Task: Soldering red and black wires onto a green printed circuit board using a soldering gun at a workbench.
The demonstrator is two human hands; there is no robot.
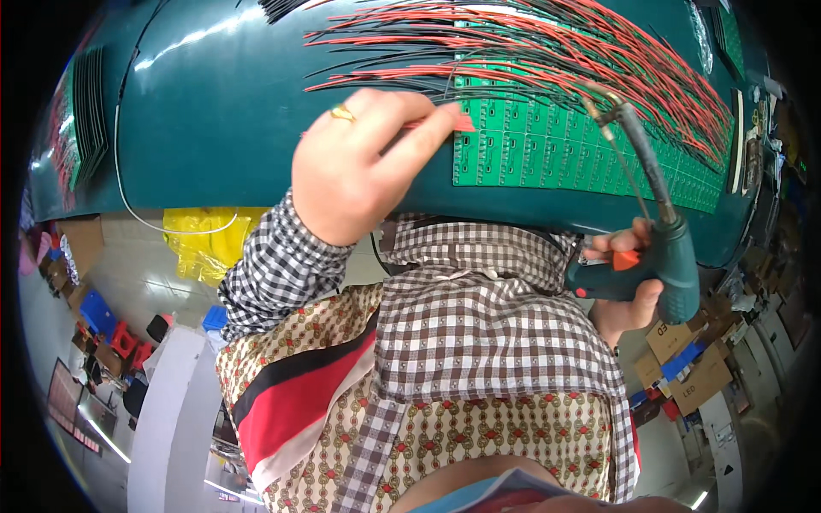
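My left hand (359, 167), with a gold ring on one finger, is closed in a pinch on short red wires (464, 123), whose ends show past the fingertips. They lie over the left end of a panel of green circuit boards (547, 147). My right hand (631, 315) is wrapped around a dark green soldering gun (678, 269) with a red trigger. Its metal barrel points up and away, and the bent tip hangs over the panel near the wires. Many red and black wires (590, 51) fan out across the far part of the panel. Whether they are all attached, I cannot tell.
The dark green tabletop (214, 103) runs across the far side. A stack of green boards with wires (85, 120) stands at the left. A white cable (120, 171) loops over the table's front edge. Yellow plastic bags (205, 244) and cardboard boxes (697, 376) lie below.
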